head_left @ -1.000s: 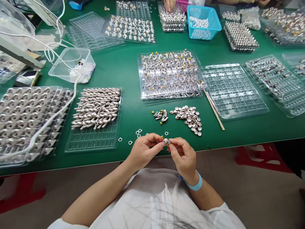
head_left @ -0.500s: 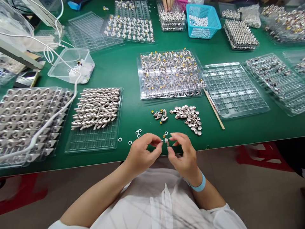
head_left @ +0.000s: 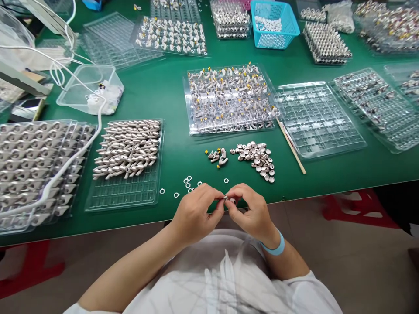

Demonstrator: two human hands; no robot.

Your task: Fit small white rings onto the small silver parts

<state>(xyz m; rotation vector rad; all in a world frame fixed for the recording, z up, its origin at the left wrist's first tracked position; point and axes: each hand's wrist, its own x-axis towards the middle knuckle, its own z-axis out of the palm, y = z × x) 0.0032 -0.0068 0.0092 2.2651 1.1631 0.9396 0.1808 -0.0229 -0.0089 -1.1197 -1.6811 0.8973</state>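
My left hand (head_left: 197, 212) is closed in a pinch at the table's front edge. The fingertips of my right hand (head_left: 251, 213) meet it from the other side, also pinched. Between them is a small pale-grey part (head_left: 232, 200), apparently an earbud piece, mostly covered by the fingers. Just beyond lies a thin white ring (head_left: 226, 180); several more rings (head_left: 176, 195) lie to the left. Ahead are a few grey curved earbud pieces with yellow tabs (head_left: 222, 159) and a pile of round silver-beige caps (head_left: 262, 162).
A stacked clear tray of yellow-tabbed pieces (head_left: 231, 100) stands ahead. Grey shells fill trays (head_left: 90, 205) at left, crossed by a white cable (head_left: 62, 172). A thin wooden stick (head_left: 291, 146) lies beside a clear tray (head_left: 322, 150). A blue basket (head_left: 275, 41) stands farther back.
My right hand has closed from spread fingers to a pinch and moved left against my left fingertips. The yellow tab seen between the hands is now out of sight.
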